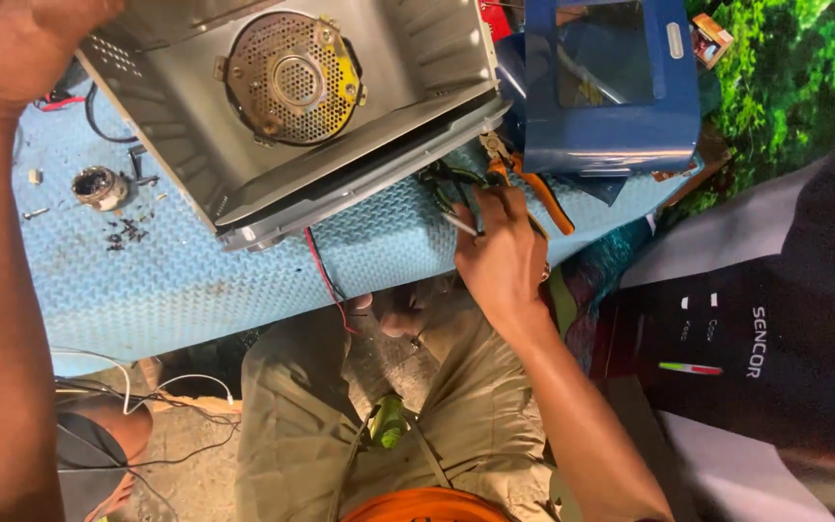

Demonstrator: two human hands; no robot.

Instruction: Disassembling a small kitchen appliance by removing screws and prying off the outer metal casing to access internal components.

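A grey metal oven casing (359,145) lies tilted on a blue textured mat (186,280), with a round perforated fan cover (290,79) on its inner wall. My left hand (12,43) grips the casing's top left corner. My right hand (500,256) is at the casing's lower right corner, its fingers pinching a bundle of dark and green wires (446,186) and a thin white stick (462,226). Orange-handled pliers (538,193) lie just beyond my right fingers, touching or nearly touching them.
A blue appliance housing with a window (611,97) stands behind the pliers. A small round metal part (99,187) and loose screws (128,232) lie at the mat's left. A red wire (326,275) hangs over the mat's edge. A black appliance (756,367) is at right.
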